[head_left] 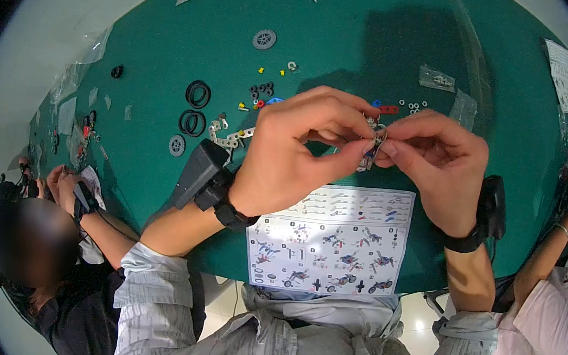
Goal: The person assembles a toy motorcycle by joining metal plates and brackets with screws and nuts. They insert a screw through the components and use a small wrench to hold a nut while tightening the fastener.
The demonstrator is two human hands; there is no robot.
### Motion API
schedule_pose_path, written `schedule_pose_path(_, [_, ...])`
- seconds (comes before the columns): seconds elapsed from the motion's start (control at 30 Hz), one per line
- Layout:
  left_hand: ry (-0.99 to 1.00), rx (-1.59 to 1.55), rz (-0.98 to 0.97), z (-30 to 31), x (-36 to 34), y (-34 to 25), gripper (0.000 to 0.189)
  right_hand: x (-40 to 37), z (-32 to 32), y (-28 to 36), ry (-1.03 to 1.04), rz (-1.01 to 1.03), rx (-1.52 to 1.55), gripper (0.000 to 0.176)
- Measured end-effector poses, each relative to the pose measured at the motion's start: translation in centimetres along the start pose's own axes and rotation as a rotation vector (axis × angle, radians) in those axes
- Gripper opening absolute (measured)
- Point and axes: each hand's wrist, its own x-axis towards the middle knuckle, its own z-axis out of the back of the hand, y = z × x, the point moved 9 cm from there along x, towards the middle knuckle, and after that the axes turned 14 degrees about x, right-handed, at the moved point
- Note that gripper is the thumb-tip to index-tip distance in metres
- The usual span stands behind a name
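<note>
- The small metal assembly (377,142) sits between the two hands, in front of the person's chest and beyond the far edge of the paper sheet (326,236) on the green tabletop (328,48).
- Its long axis seems to run away from the tabletop's near edge, though the fingers cover much of it; whether it touches the tabletop cannot be told.
- Neither hand is clearly nearer: the left hand (295,147) meets it from the left, the right hand (443,154) from the right.
- The left hand is pinched, thumb and index fingertips closed on the assembly, the back of the hand turned up and the wrist angled inward.
- The right hand mirrors it, thumb and index brought together at the assembly's right side, the other fingers curled; which small part each fingertip grips is too small to tell.
- Both forearms come in over the tabletop's near edge, on either side of the sheet.
- Just past the hands, toward the tabletop's far edge, lie a red piece (389,109) and small white rings (413,107).
- Toward the tabletop's left edge lie pale perforated strips (236,136), black rings (188,93) and a grey wheel (264,39).
</note>
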Motion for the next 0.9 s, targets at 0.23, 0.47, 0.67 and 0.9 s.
schedule_pose_path(0.23, [0.098, -0.066, 0.013, -0.5, -0.2, 0.4, 0.020, 0.3, -0.3, 1.0, 0.084, 0.134, -0.147, 0.015])
schedule_pose_path(0.47, [0.066, -0.159, 0.101, -0.1, -0.1, 0.6, 0.018, 0.0, -1.9, 3.6, 0.163, 0.404, -0.554, 0.018])
schedule_pose_path(0.67, [0.096, -0.111, 0.035, -0.2, -0.2, 0.2, 0.022, -0.8, -3.0, 4.5, 0.175, 0.566, -0.704, 0.024])
schedule_pose_path(0.9, [0.072, -0.127, 0.039, -0.3, -0.4, -0.3, 0.022, -1.7, -3.4, 4.7, 0.176, 0.640, -0.787, 0.026])
